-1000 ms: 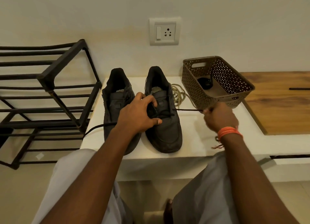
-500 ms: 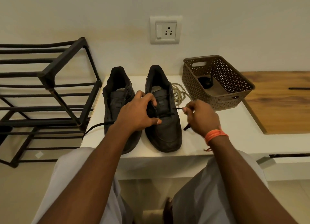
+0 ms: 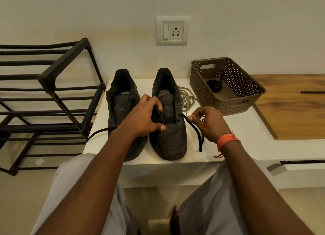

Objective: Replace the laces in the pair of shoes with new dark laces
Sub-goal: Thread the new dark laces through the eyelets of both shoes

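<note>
Dark lace (image 3: 193,129) in right-hand grip (image 3: 208,123)

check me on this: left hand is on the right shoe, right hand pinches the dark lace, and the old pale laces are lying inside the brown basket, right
Not quite. The head view shows the old pale laces lying on the white table, between the right shoe and the brown basket, not inside it. The rest holds: left hand on that shoe, right hand pinching the dark lace.

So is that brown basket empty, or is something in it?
Not empty. The brown basket stands upright on the white table, and a small dark bundle lies on its floor; it looks like a coiled lace, though I cannot tell.
</note>
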### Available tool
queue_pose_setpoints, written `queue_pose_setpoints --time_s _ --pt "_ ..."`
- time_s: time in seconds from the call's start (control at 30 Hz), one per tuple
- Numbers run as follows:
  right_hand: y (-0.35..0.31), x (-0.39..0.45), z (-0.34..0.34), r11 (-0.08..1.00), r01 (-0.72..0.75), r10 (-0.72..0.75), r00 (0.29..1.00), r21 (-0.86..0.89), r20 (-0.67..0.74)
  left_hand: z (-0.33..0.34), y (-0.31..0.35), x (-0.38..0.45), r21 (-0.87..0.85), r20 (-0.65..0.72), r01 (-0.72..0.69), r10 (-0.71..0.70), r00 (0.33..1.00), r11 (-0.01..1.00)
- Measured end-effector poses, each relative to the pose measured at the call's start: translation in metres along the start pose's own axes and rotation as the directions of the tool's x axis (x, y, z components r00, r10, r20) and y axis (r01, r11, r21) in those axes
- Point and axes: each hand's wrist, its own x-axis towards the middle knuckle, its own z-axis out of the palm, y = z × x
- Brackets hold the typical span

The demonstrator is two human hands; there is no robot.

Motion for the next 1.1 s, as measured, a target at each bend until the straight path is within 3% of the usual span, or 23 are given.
queue_pose_setpoints --time_s 0.1,0.2,0.37,0.53,0.63,0.77,0.97,1.1 --pt "-0.001 -0.001 -0.006 0.99 0.107 -0.101 0.992 0.094 -0.069 0.002 -0.001 -0.001 -0.052 -0.006 0.018 -0.018 1.0 0.998" --pt "-0.006 -0.003 0.002 0.98 0.198 -0.199 0.98 0.019 0.017 0.004 -0.001 -0.002 -0.069 -0.015 0.022 -0.023 1.0 0.997" --pt "-0.012 -0.004 0.004 0.981 0.191 -0.19 0.98 -0.016 0.066 0.003 0.0 -0.002 -0.09 -0.022 0.034 -0.037 0.999 0.995" --pt "-0.007 -0.002 0.0 0.996 0.08 -0.081 0.996 -0.046 -0.031 0.003 0.003 -0.004 -0.098 -0.023 0.048 -0.051 0.998 0.994" --pt "-0.013 -0.006 0.005 0.996 0.029 -0.019 0.994 0.089 -0.111 0.005 0.005 -0.007 -0.103 -0.05 0.052 -0.058 0.997 0.993" --pt "-0.02 -0.013 0.0 0.943 0.039 0.003 0.992 0.33 -0.126 0.011 0.01 -0.012 -0.2 -0.219 0.138 -0.181 0.959 0.97" --pt "-0.041 -0.008 -0.005 0.895 0.102 -0.104 0.994 0.434 -0.019 0.021 0.007 -0.013 -0.187 -0.207 0.239 -0.276 0.939 0.953" --pt "-0.047 -0.009 0.001 0.925 0.156 -0.151 0.988 0.346 -0.043 0.022 0.008 -0.014 -0.161 -0.264 0.23 -0.266 0.927 0.96"
